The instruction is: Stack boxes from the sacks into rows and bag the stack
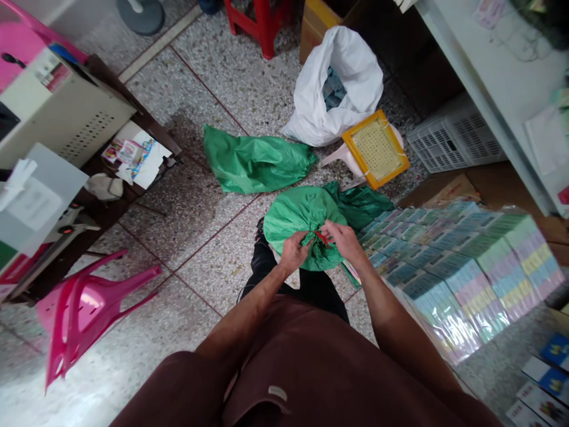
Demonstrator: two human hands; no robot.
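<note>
A full green sack (296,207) stands on the floor between my legs, its mouth gathered into a bunch. Red string (320,238) runs around the gathered neck. My left hand (294,251) is closed at the left of the neck, fingers pinched at the string and bunched cloth. From the right, my right hand (341,237) pinches the red string between thumb and fingers. Just beyond lies a second green sack (258,163), flat on the floor. Darker green cloth (367,204) lies crumpled behind the full sack.
Wrapped stacks of small coloured packs (453,267) stand close on my right. Ahead are a white sack (311,89) with bluish pieces inside and a small stool with a yellow-framed top (376,148). A pink chair (89,302) is at left; a grey crate (457,139) is under the right table.
</note>
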